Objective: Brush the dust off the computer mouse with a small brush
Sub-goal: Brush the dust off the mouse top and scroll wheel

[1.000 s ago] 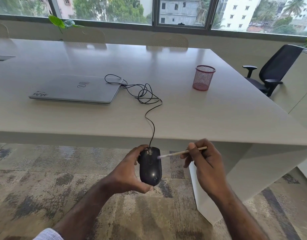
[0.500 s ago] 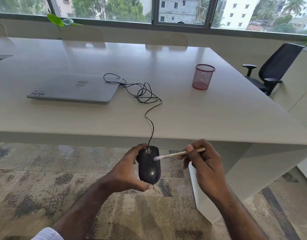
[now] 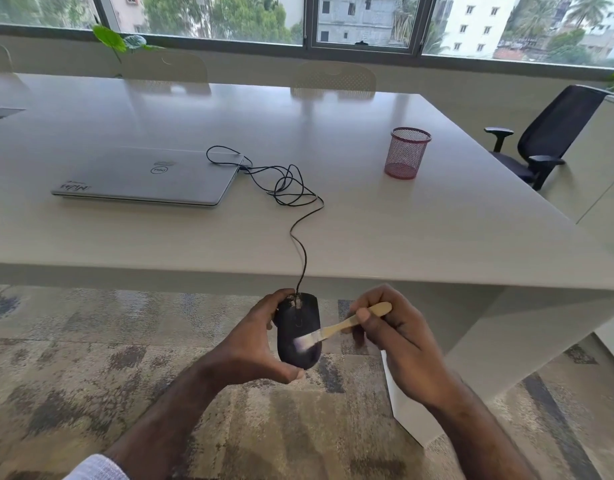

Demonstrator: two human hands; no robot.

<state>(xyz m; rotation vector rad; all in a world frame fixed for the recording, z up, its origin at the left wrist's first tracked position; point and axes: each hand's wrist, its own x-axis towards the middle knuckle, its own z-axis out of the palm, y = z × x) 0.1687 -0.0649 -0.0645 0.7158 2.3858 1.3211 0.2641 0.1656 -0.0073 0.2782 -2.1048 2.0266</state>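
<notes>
So the brush has slid down the mouse since a second ago: the bristles were up near the scroll wheel, and they now sit on the lower right of the black mouse, smeared by motion blur so the tip is hard to read. The handle also tilts more steeply, up toward the right.

The right hand pinches the pale wooden handle between thumb and fingers, closed snug around it. The left hand cradles the mouse from its left side, thumb curled under the near end and fingertips wrapped over the far end, so that edge of the mouse is hidden. The mouse is held in the air at lower centre of the frame, in front of the table edge and over the patterned carpet.

Its cable runs up over the table edge to a loose tangle beside the closed silver laptop; where it plugs in is hard to make out.

The pink mesh pen cup stands upright at upper right of the table, and I can't see anything in it. A black office chair is at the right edge.
</notes>
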